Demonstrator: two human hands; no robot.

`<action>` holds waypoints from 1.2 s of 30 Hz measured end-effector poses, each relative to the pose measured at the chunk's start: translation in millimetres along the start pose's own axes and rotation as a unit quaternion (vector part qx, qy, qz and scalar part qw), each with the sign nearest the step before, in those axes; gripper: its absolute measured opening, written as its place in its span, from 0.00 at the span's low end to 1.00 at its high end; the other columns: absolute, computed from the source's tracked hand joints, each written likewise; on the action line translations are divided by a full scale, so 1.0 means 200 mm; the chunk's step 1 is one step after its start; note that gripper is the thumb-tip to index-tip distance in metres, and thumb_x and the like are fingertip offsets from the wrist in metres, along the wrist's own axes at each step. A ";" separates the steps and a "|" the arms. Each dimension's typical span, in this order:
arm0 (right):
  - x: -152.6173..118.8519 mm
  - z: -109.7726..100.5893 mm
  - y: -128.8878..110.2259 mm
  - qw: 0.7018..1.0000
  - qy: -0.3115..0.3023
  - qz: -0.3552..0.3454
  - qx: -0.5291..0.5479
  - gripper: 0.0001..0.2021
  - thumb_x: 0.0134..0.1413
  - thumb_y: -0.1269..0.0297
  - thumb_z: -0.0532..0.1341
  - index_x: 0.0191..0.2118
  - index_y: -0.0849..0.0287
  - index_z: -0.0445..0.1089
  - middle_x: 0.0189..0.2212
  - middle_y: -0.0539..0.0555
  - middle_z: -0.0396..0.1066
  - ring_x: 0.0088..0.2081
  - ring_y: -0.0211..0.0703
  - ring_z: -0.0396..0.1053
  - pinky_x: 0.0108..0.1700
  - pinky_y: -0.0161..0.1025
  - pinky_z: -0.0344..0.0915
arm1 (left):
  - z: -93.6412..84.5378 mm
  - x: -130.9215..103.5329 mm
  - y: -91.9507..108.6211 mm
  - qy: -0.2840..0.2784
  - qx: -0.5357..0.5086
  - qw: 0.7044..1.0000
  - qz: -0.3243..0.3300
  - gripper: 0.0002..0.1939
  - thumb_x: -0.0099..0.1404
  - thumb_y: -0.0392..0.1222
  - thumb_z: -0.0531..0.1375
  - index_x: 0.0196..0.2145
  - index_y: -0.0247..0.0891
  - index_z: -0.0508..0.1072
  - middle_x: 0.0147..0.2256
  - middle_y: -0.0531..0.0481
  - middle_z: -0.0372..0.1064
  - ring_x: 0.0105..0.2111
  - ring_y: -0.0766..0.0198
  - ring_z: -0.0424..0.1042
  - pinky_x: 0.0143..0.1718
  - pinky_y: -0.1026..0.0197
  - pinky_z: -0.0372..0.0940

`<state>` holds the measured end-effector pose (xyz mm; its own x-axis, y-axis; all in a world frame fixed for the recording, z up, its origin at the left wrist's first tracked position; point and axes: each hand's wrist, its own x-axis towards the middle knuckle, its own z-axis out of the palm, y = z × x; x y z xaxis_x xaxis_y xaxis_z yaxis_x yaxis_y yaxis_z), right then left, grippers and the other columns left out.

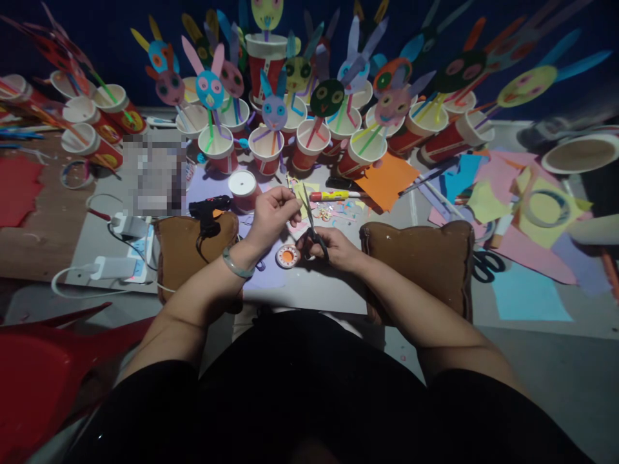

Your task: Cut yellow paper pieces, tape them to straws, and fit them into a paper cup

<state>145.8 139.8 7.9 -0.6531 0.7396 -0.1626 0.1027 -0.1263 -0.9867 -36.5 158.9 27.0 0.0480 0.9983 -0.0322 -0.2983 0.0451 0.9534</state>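
Observation:
My right hand (331, 248) grips the handles of black scissors (315, 237), whose blades point up and away from me, slightly apart. To their left, my left hand (276, 212) is closed in a pinch near the blades; whatever is between its fingertips is too small to make out. A round white tape roll with an orange centre (287, 256) lies just below the hands. Behind my left hand stands an upturned paper cup (242, 188). A red and yellow marker (333, 195) and small paper scraps (338, 211) lie beyond the scissors.
Rows of red-and-white cups (265, 151) with paper rabbit heads on straws fill the back. Brown cushions (418, 264) flank the work area. A black glue gun (210, 212) and power strip (142, 254) lie left. Coloured paper (529, 293) and other scissors (488, 265) are right.

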 end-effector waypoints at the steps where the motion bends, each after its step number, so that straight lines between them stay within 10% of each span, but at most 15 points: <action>1: 0.00 0.00 0.00 1.000 0.002 -0.001 -0.001 0.29 0.46 0.36 0.68 0.33 0.62 0.72 0.28 0.53 0.73 0.30 0.38 0.67 0.33 0.37 0.64 | 0.00 0.00 0.00 0.001 -0.001 1.000 0.000 0.14 0.58 0.45 0.69 0.26 0.38 0.67 0.17 0.58 0.68 0.16 0.73 0.66 0.19 0.69 0.61; 36: -0.01 0.02 0.02 0.999 0.024 0.045 0.019 0.29 0.47 0.34 0.67 0.30 0.62 0.70 0.23 0.53 0.73 0.23 0.37 0.68 0.25 0.35 0.64 | 0.00 0.00 0.01 0.012 0.006 1.000 -0.002 0.13 0.58 0.43 0.67 0.26 0.38 0.67 0.18 0.58 0.68 0.17 0.73 0.67 0.20 0.69 0.62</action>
<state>144.1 135.5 4.8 -0.6056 0.7547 -0.2523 0.1310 -0.2182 -0.9671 -36.6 158.6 29.0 0.0264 0.9987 -0.0434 -0.2872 0.0492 0.9566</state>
